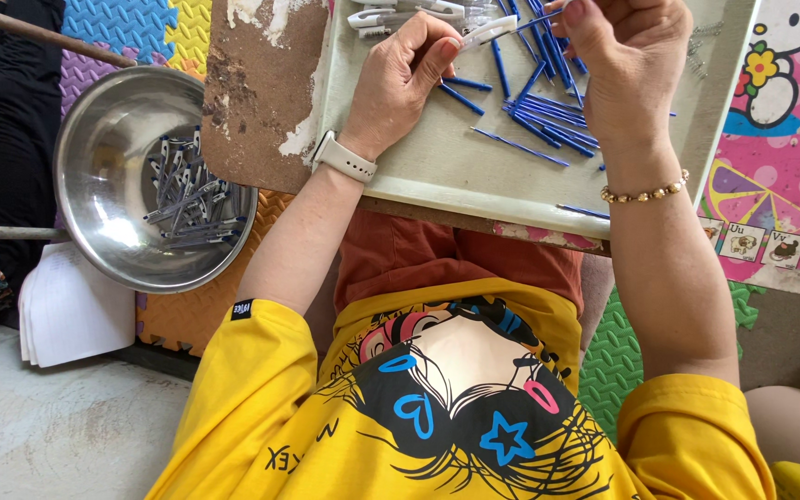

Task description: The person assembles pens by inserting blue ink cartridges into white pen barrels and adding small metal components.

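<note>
Head view: left hand (400, 79) pinching a white pen barrel (485, 32), right hand (627, 56) gripping a thin blue refill (534, 20) at its tip. Between and beneath both, loose blue refills (534, 116) on a pale tray (418, 171). Farther left of the left hand, a steel bowl (104, 139) of assembled pens (187, 194).

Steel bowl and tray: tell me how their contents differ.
The steel bowl holds a heap of grey-white pens on the floor mat; the tray on the lap holds loose blue refills, thinner and scattered. Both hands work over the tray, none at the bowl. Both hold pen parts.
</note>
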